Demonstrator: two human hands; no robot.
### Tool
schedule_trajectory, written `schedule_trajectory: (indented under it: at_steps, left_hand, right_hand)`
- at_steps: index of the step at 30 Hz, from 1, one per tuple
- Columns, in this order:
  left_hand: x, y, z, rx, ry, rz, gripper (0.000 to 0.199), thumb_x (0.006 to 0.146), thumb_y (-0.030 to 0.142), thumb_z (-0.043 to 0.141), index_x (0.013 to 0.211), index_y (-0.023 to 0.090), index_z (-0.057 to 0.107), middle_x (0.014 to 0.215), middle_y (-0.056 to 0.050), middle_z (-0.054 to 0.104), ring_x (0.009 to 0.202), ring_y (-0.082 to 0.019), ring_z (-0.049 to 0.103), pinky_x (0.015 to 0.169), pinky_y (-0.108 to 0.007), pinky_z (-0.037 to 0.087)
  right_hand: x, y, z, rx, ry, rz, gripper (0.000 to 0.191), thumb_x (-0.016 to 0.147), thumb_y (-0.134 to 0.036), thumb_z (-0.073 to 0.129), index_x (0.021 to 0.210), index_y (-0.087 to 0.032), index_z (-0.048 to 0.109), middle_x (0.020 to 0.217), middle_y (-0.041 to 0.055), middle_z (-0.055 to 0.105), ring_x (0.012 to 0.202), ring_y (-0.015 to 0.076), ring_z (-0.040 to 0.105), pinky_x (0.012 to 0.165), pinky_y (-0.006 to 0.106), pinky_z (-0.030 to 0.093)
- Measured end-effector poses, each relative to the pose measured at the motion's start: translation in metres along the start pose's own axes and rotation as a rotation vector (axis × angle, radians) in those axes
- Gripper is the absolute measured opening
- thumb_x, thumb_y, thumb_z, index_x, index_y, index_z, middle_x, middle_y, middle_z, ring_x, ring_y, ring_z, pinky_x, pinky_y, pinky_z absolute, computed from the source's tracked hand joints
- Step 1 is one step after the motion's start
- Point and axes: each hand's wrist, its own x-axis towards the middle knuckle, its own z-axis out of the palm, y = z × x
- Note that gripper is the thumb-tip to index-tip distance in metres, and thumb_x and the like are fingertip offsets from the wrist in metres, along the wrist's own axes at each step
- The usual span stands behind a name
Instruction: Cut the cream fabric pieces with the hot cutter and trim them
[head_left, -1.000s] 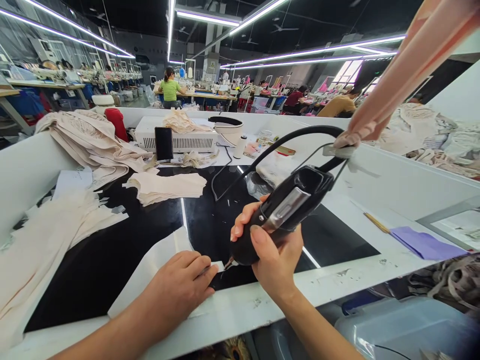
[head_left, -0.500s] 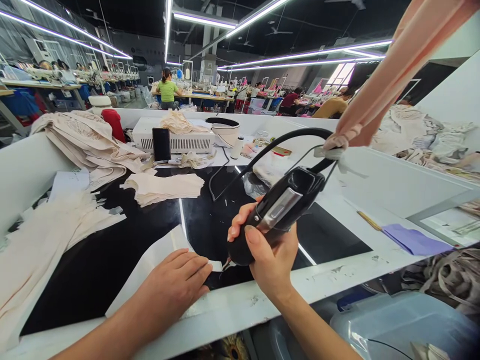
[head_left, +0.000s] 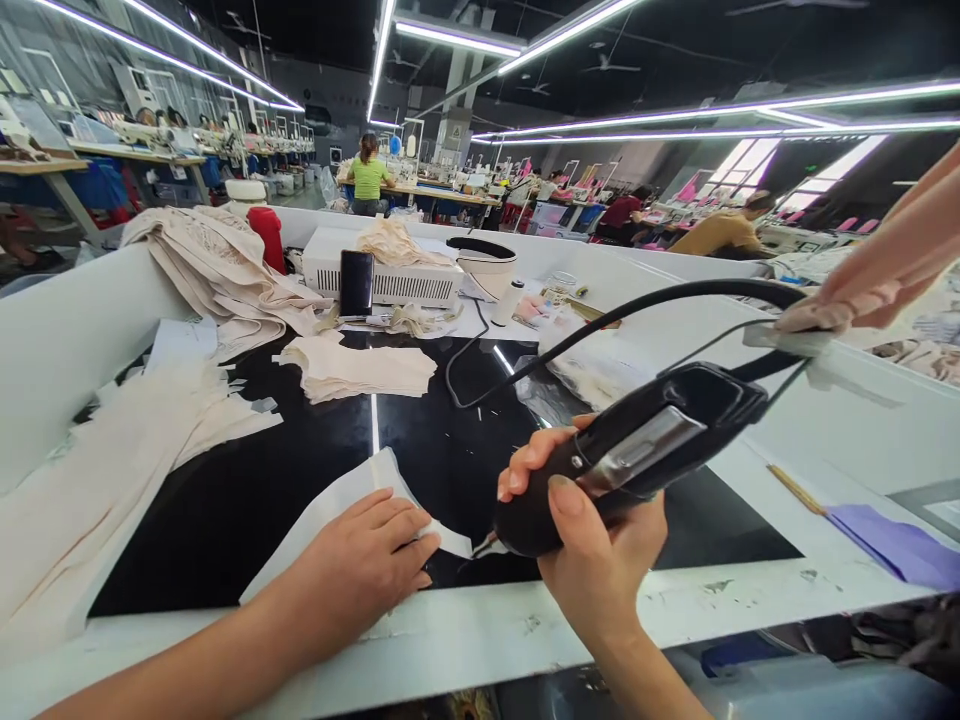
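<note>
My left hand (head_left: 367, 570) lies with its fingers flat on a white, curved piece of thin sheet material (head_left: 300, 545), pressing it against the glossy black board (head_left: 217, 510). Cloth or paper, I cannot tell. A narrow end of the piece sticks out to the right past my fingertips. My right hand (head_left: 592, 545) is wrapped round a black corded handheld cutter (head_left: 637, 440), thumb on top. The cutter leans up to the right, its thin metal tip at the narrow end of the white piece. A pink cloth strip (head_left: 892, 255) is tied to its cable end.
Cream fabric pieces (head_left: 360, 370) lie stacked on the board, with more cream fabric (head_left: 217, 275) heaped at the left. Behind stand a phone (head_left: 356, 283) and a white vented box (head_left: 412, 285). Purple cloth (head_left: 892, 540) lies at the right. Several people sit at machines beyond.
My view has turned left, so the scene sits further right. The cutter leans over more to the right, and its tip is slightly farther from my left fingers along the white piece.
</note>
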Motion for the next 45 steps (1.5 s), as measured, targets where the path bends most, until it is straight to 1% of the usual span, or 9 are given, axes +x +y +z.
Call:
schedule_trajectory:
  at_steps: [7,11,14,17,20,27,32,38,45]
  left_hand:
    - [-0.001,0.0,0.005,-0.017,0.005,-0.011,0.026,0.094,0.024,0.075,0.115,0.015,0.062,0.115,-0.007,0.069,0.107,-0.023,0.067,0.1,-0.038,0.055]
    - [-0.001,0.001,0.005,-0.002,-0.012,-0.012,0.027,0.094,0.025,0.076,0.114,0.015,0.062,0.114,-0.007,0.069,0.107,-0.023,0.066,0.097,-0.037,0.055]
    - [0.0,0.002,0.005,0.002,-0.008,-0.015,0.026,0.095,0.026,0.074,0.115,0.015,0.062,0.115,-0.008,0.069,0.109,-0.023,0.066,0.098,-0.036,0.054]
    - [0.001,0.002,0.007,0.014,-0.001,-0.008,0.027,0.095,0.027,0.074,0.116,0.014,0.061,0.116,-0.008,0.068,0.11,-0.023,0.066,0.098,-0.036,0.054]
    - [0.001,0.002,0.007,0.013,-0.003,-0.008,0.028,0.095,0.028,0.074,0.116,0.014,0.061,0.116,-0.008,0.068,0.111,-0.023,0.065,0.098,-0.036,0.054]
    - [0.0,0.002,0.01,0.015,0.0,-0.017,0.03,0.095,0.03,0.075,0.116,0.015,0.062,0.116,-0.007,0.068,0.11,-0.023,0.065,0.1,-0.036,0.053]
    - [0.0,0.003,0.009,0.025,0.013,-0.007,0.025,0.097,0.028,0.071,0.116,0.015,0.062,0.115,-0.008,0.068,0.11,-0.023,0.065,0.098,-0.037,0.054]
    - [-0.001,0.002,0.01,0.009,-0.005,-0.009,0.03,0.091,0.024,0.078,0.114,0.014,0.062,0.116,-0.008,0.067,0.109,-0.024,0.065,0.1,-0.038,0.055]
    - [-0.004,0.002,0.011,0.011,-0.001,-0.009,0.035,0.086,0.023,0.083,0.114,0.014,0.063,0.116,-0.009,0.067,0.109,-0.025,0.065,0.099,-0.038,0.056]
  right_hand:
    - [0.004,-0.003,0.001,-0.006,0.01,0.009,0.031,0.084,-0.033,0.08,0.109,-0.028,0.062,0.08,-0.0027,0.063,0.058,0.0143,0.062,0.05,0.028,0.057]
    - [0.011,-0.004,0.007,0.032,0.03,0.014,0.033,0.082,-0.033,0.081,0.108,-0.027,0.062,0.079,-0.0031,0.062,0.057,0.0136,0.062,0.049,0.027,0.057]
    - [0.015,0.001,0.016,0.064,0.044,0.015,0.035,0.082,-0.033,0.082,0.108,-0.027,0.06,0.079,-0.0036,0.063,0.058,0.0134,0.062,0.05,0.028,0.057]
    - [0.015,0.008,0.023,0.06,0.021,0.008,0.032,0.084,-0.031,0.079,0.109,-0.028,0.059,0.081,-0.004,0.063,0.058,0.0132,0.062,0.051,0.028,0.057]
    - [0.014,0.015,0.026,0.052,-0.006,-0.001,0.031,0.086,-0.029,0.077,0.111,-0.029,0.058,0.083,-0.004,0.063,0.059,0.0129,0.063,0.051,0.028,0.057]
    - [0.012,0.019,0.026,0.038,-0.01,-0.002,0.032,0.087,-0.029,0.077,0.112,-0.029,0.057,0.084,-0.0035,0.062,0.06,0.0125,0.062,0.051,0.027,0.057]
    - [0.012,0.016,0.026,0.011,0.002,0.002,0.026,0.088,-0.023,0.073,0.108,-0.028,0.057,0.082,-0.0039,0.063,0.059,0.0117,0.063,0.052,0.027,0.058]
    - [0.014,0.011,0.018,0.039,0.045,-0.042,0.03,0.084,-0.026,0.077,0.11,-0.028,0.06,0.08,-0.0042,0.064,0.057,0.012,0.062,0.051,0.026,0.058]
    - [0.009,0.015,0.013,-0.002,0.027,-0.03,0.029,0.087,-0.025,0.075,0.111,-0.029,0.059,0.084,-0.0042,0.064,0.06,0.0116,0.063,0.054,0.027,0.058]
